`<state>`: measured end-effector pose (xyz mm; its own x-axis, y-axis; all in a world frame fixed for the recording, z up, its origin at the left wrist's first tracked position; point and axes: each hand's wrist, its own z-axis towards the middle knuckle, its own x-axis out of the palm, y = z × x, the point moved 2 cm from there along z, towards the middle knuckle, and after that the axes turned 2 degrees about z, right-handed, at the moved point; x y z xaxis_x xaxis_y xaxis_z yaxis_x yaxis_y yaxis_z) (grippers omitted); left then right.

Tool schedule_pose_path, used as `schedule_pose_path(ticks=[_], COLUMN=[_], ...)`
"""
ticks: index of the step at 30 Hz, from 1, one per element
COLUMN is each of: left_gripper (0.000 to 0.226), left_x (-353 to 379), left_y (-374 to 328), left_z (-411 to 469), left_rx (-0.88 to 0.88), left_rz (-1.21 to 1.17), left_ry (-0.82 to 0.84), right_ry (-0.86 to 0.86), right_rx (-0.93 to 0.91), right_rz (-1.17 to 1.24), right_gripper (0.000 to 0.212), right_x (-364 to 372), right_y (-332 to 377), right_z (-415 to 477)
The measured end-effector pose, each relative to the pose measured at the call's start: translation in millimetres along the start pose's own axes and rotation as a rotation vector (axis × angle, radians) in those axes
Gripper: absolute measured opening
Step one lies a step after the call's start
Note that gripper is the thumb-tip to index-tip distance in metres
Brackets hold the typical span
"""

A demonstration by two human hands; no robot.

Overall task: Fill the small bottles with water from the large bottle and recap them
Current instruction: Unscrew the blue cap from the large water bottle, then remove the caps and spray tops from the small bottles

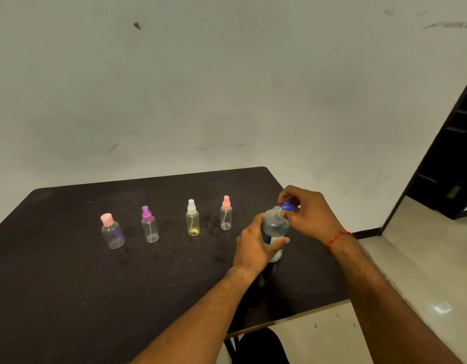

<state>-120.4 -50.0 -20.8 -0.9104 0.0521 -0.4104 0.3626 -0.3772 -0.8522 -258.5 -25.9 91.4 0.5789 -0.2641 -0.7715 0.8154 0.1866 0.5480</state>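
The left hand wraps its fingers round the one large bottle, which stands upright on the dark table. The right hand, with one red thread at its wrist, pinches the single blue cap just beside the open neck. Four small bottles, all capped, stand in a row left of the grip: pink-topped sprayer nearest, white-topped sprayer, purple-topped sprayer, pink-capped bottle farthest.
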Motion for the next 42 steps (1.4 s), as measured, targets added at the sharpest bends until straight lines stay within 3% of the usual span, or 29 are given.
schedule_pose_path(ticks=[6,10,20,25,30,35,42], left_gripper=[0.071,0.074,0.081,0.074,0.066,0.047,0.034], left_x=[0,-4,-22,-40,-60,-77,-94], left_y=[-2,-3,11,21,39,55,67], left_z=[-1,-3,-11,-22,-35,-42,-35], left_rx=[0.001,0.004,-0.016,-0.038,-0.099,-0.150,-0.202], left_rz=[0.008,0.007,0.026,0.022,-0.005,-0.010,-0.027], left_ry=[-0.004,0.023,0.007,-0.063,-0.132,-0.247,-0.348], right_ry=[-0.236,-0.213,0.007,0.024,-0.168,-0.379,-0.220], right_rx=[0.192,0.341,0.401,0.408,0.325,0.064,-0.083], right_rz=[0.284,0.425,0.144,0.116,0.113,0.144,0.267], right_gripper=[0.024,0.033,0.037,0.047,0.054,0.028,0.024], right_x=[9,39,75,79,80,83,117], right_y=[-30,-51,-65,-66,-64,-29,51], right_z=[-41,-71,-99,-100,-113,-128,-88])
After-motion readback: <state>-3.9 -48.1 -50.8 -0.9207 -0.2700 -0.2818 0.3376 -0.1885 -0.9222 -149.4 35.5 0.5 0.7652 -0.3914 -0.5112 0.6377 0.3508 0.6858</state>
